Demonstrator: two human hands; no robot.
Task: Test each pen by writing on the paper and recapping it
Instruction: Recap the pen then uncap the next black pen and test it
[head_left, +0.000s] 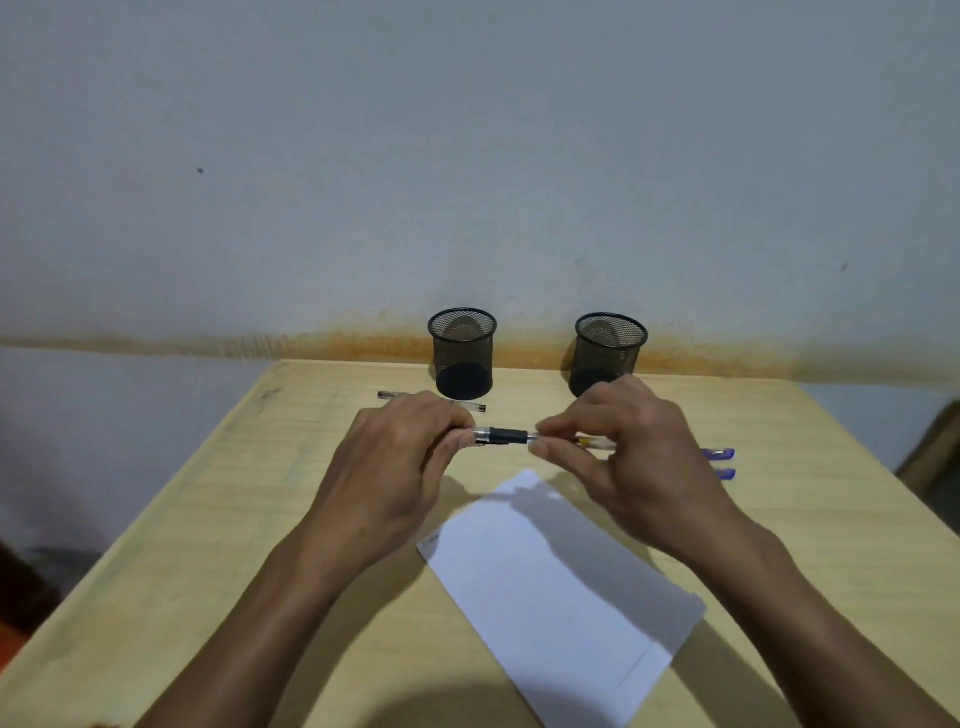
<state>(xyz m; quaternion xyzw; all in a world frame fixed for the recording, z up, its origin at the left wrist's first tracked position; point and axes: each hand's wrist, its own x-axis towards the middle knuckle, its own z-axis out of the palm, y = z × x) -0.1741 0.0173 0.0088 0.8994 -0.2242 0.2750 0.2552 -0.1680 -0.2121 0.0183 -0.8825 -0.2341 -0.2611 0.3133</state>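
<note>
Spare pen, far left: a capped pen (431, 401) lies flat on the desk (208, 519) in front of the left mesh cup (462, 353), its length running left to right, well behind the hands.
Left hand: the left hand (395, 467) is curled, its fingers (457, 441) closed on the left end of the held pen (506, 435); whether that end is a cap or the barrel is hidden by the fingers.
Held pen: it hangs level above the desk, just beyond the far corner of the paper, with a dark grip section showing in the gap between the two hands.
Long axis: it runs straight left to right, from one hand to the other, so any pull or push of a cap must go along that line.
Right hand: the right hand (639, 462) pinches the pen's right part between thumb and forefinger, fingers closed on the clear barrel.
Nearer hand: neither; both already grip the pen, one at each end.
Paper: the white paper (561, 597) lies flat, skewed, below and toward the person; a faint small mark sits at its left corner.
Right mesh cup: the right mesh cup (608, 353) stands upright behind the right hand.
Blue pens, far right: two blue-ended pens (722, 462) lie on the desk just past the right hand.
Step in hand: probably uncapping or recapping; which cannot be told.
</note>
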